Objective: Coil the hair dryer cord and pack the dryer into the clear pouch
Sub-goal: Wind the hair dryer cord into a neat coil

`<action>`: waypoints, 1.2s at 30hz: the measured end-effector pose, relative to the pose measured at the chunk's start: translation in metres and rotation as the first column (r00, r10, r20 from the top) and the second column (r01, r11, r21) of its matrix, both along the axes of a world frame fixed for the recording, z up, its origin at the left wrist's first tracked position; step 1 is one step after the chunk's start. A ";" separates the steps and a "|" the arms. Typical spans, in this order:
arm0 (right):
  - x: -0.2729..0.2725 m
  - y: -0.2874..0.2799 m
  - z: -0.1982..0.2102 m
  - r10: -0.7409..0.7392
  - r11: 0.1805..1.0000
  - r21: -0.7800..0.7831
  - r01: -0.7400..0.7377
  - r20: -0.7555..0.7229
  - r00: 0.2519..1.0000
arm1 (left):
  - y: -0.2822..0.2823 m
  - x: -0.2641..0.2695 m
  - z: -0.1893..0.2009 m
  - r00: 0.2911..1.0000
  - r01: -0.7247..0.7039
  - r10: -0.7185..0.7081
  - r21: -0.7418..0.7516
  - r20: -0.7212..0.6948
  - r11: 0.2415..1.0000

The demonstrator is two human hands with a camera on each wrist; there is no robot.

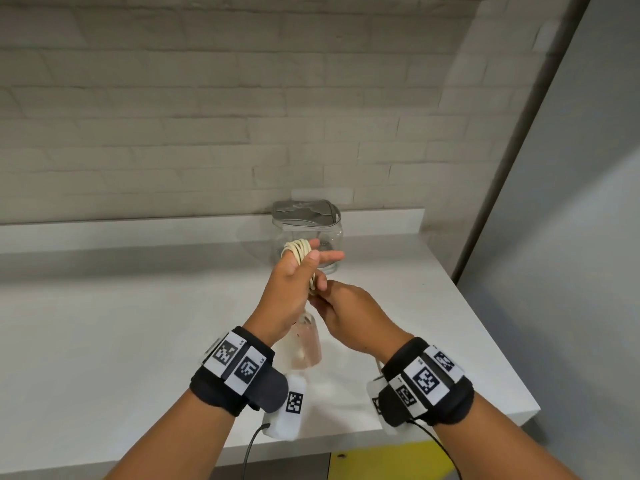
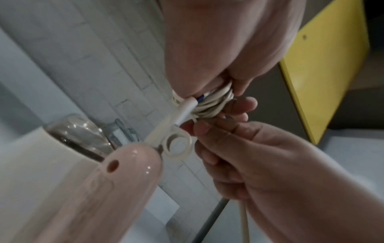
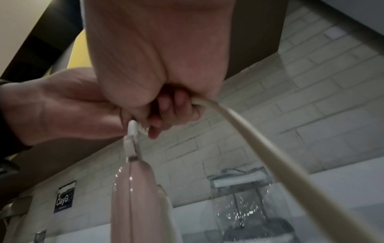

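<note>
A cream cord [image 1: 300, 249] is looped in several turns around the fingers of my left hand [image 1: 311, 259], which is raised over the counter with its thumb pressed on the coil [image 2: 212, 103]. Just below it, my right hand [image 1: 322, 296] pinches the loose run of cord [image 3: 270, 148] at the bottom of the coil. The pink hair dryer [image 1: 306, 344] hangs under both hands by its cord end, white hanging ring [image 2: 178, 144] showing. The clear pouch [image 1: 308, 233] with a grey zip top stands behind the hands near the wall, seemingly empty.
A white counter [image 1: 121, 323] runs along a pale brick wall [image 1: 173, 116]; its right edge [image 1: 502, 358] ends near a grey wall. A yellow panel [image 1: 391, 459] sits below the counter's front. A dark sticker [image 3: 64, 199] is on the wall at the left.
</note>
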State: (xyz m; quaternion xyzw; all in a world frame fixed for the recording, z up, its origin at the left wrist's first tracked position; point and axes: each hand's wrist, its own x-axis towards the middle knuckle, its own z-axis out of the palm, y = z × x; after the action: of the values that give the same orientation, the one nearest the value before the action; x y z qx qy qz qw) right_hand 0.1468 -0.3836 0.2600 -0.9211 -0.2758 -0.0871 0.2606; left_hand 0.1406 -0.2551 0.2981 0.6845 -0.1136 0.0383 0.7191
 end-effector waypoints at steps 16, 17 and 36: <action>0.019 -0.031 0.054 0.165 0.961 0.249 -0.121 -0.161 0.973 | 0.015 0.019 0.003 0.963 0.267 -0.246 0.313 -0.105 0.911; 0.024 -0.033 0.052 0.159 0.936 0.341 -0.089 -0.184 0.970 | 0.017 0.017 0.006 0.950 0.311 -0.285 0.284 -0.131 0.907; 0.024 -0.021 0.045 0.036 0.915 0.404 0.021 -0.133 0.991 | 0.010 0.009 -0.009 0.987 -0.079 0.022 0.370 0.156 0.925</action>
State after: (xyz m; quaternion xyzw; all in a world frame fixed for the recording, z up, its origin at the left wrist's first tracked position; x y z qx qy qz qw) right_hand 0.1705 -0.4043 0.3048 -0.8501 -0.2366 -0.0777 0.4640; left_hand 0.1500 -0.2448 0.2894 0.8073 -0.1545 0.0855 0.5631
